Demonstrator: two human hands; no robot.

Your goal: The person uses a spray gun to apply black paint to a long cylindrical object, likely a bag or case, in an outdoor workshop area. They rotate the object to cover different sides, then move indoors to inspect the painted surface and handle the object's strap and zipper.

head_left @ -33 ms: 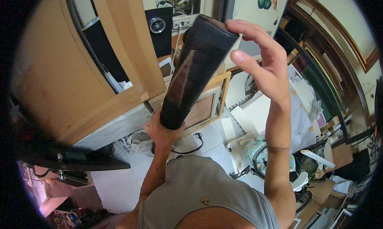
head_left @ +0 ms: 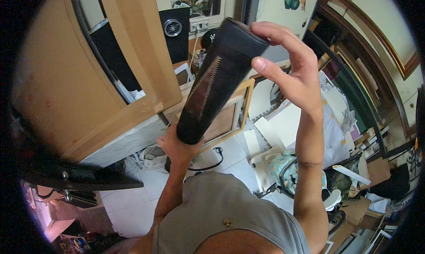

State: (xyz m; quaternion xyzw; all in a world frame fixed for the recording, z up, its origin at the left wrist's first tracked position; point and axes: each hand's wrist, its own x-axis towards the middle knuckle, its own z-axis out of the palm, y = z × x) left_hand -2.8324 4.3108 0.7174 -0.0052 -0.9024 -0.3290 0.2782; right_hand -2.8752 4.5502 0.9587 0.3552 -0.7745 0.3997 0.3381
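Note:
A long black cylindrical case (head_left: 221, 72), leather-like, with a brown panel edged in pale zigzag stitching, is held tilted in front of me. Its upper end leans away to the right. My left hand (head_left: 179, 147) is closed around the lower end, its fingers partly hidden behind the case. At the upper end, my right hand (head_left: 296, 63) has its fingertips at the rim. The right thumb is spread well apart from the fingers, close to the side of the case. That hand is open, not wrapped around it.
A large brown cardboard sheet (head_left: 57, 77) stands at the left. Wooden picture frames (head_left: 249, 99) lean beyond the case. At the right are a bag with a pale pattern (head_left: 285, 165), stacked frames and papers. A black cable (head_left: 217, 161) lies on the white tiled floor (head_left: 133, 214).
The upper end of the case has shifted slightly to the right. The right thumb has moved a little left and down, closer to the case. The left hand keeps its grip.

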